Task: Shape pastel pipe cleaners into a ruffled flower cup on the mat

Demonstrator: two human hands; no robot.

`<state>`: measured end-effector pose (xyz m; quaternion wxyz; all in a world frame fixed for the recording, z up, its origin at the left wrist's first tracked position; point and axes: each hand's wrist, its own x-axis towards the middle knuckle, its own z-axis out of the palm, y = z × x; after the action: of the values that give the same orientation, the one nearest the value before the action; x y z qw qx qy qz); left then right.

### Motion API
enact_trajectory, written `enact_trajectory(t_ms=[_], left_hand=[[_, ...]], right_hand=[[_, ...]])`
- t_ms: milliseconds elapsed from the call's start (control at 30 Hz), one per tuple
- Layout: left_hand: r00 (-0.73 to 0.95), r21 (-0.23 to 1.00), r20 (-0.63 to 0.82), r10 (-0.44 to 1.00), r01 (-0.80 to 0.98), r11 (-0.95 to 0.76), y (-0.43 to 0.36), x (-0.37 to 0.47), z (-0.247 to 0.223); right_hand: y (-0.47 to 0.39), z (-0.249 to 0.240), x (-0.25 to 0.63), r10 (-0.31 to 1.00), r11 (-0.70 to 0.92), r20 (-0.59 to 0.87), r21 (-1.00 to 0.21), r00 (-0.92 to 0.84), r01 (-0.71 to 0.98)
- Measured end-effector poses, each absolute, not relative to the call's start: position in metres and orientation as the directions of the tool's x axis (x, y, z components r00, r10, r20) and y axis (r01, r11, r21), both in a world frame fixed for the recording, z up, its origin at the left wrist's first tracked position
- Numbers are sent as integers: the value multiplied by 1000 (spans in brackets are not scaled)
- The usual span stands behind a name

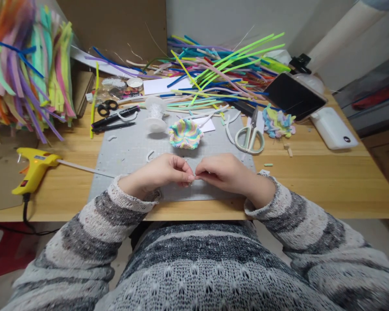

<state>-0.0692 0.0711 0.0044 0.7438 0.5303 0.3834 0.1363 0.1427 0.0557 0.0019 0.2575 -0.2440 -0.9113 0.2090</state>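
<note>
My left hand [168,169] and my right hand [222,172] meet fingertip to fingertip over the grey cutting mat [116,160]. Both are closed in a pinch, thumb against fingers. Whatever lies between the fingertips is too small to make out. Just beyond them sits a ruffled pastel piece [186,133] in yellow, blue and pink, shaped like a flower or small bowl. Behind it to the left stands a spool of clear thread [156,114]. White-handled scissors [250,138] lie to the right of my hands.
A yellow glue gun [35,169] lies at the left, below bundled pipe cleaners [22,69]. Loose pipe cleaners [220,69] are heaped at the back. Black pens [116,120] rest on the left; a second pastel piece [278,122], a dark-screened tablet [294,96] and a white case [334,128] are right.
</note>
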Motion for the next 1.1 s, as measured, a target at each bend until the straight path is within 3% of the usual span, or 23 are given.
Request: enact_trajectory(t_ms=[367, 533, 800, 1100], left_hand=[[682, 854, -447, 579, 133, 503, 70, -68, 0], [684, 868, -422, 594, 116, 483, 70, -68, -2], [672, 883, -413, 615, 129, 452, 71, -68, -1], [679, 901, -349, 646, 53, 430, 70, -66, 0]], right_hand=[[54, 3, 141, 537, 814, 384, -470, -751, 342], [55, 4, 143, 549, 803, 347, -473, -761, 363], [59, -2, 145, 562, 775, 380, -552, -735, 308], [59, -4, 146, 559, 781, 432, -561, -708, 275]])
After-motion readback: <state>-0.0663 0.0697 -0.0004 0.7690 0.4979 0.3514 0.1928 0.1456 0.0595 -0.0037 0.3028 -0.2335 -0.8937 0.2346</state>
